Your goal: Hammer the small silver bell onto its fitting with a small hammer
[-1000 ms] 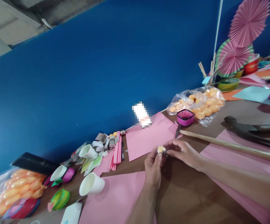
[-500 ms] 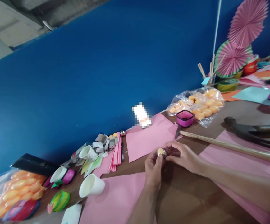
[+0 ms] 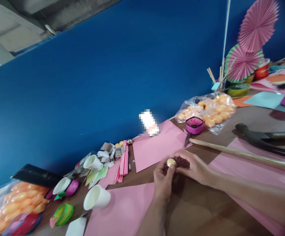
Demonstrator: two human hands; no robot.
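Between my two hands is a small shiny silver ball with a yellow face [image 3: 171, 162]; its exact kind is unclear. My left hand [image 3: 162, 180] pinches it between thumb and fingers, from the near left. My right hand [image 3: 193, 165] curves round its right side with fingertips closed on or against its edge, partly hidden. Both hands hover over the brown table [image 3: 193, 208], just in front of a pink paper sheet [image 3: 157, 144]. Under the left forearm lies another pink sheet [image 3: 122, 206].
To the right lie a wooden-handled hammer [image 3: 240, 154] and a dark claw hammer [image 3: 253, 135]. Bags of orange balls stand at the back [image 3: 218, 113] and left [image 3: 21, 200]. A white paper cup [image 3: 97, 197] tilts on the left; a blue wall [image 3: 108, 72] rises behind.
The ball has turned slightly in my fingers, so its yellow face shows more toward me. Both hands stay in nearly the same place; the view has shifted a little.
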